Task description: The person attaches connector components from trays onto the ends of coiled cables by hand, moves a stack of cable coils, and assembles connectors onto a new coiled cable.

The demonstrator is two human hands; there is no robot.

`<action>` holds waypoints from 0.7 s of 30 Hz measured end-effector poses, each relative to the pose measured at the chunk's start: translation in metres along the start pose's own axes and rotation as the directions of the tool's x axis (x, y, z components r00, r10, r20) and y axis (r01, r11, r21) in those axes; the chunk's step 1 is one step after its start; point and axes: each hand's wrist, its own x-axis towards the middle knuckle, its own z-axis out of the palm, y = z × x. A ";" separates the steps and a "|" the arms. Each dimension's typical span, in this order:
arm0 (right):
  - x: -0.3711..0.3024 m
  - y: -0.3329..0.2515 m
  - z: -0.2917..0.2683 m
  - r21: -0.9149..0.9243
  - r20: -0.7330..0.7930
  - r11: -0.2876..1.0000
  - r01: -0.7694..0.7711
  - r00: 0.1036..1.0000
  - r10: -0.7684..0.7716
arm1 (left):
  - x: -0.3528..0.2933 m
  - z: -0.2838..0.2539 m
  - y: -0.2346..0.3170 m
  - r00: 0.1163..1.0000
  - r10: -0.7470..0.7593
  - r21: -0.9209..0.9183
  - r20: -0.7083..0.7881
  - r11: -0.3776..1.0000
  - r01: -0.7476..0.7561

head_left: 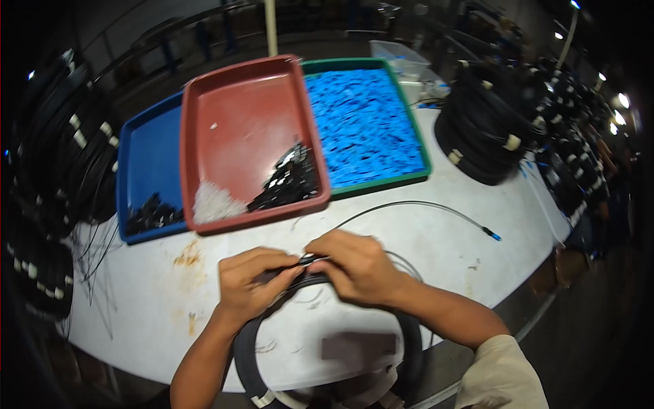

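A black cable coil rests at the near edge of the white table, with a white band around its lower left part. At the coil's far side my left hand is closed in a pinch on the black cable. My right hand pinches the same stretch from the right, its fingertips close to the left ones. Something small and dark sits between the fingertips, too covered to name. From there a loose cable end arcs to the right and finishes in a blue-tipped connector.
Beyond my hands lie a blue tray with black parts, a red tray with clear and black pieces, and a green tray full of blue pieces. Coil stacks stand right and left. A clear bin sits behind.
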 end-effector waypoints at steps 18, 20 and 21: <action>0.002 -0.001 -0.001 -0.104 0.007 0.994 0.015 1.000 -0.015 | -0.003 -0.001 -0.002 0.998 -0.055 -0.059 0.012 0.997 0.055; 0.002 -0.002 -0.002 -0.110 0.052 0.994 0.002 0.999 0.004 | -0.004 0.001 -0.004 1.000 -0.018 -0.078 -0.001 0.997 0.018; 0.002 -0.002 -0.003 -0.112 0.049 0.994 0.000 0.999 0.005 | -0.004 0.002 -0.005 1.000 0.016 -0.096 -0.019 0.995 -0.017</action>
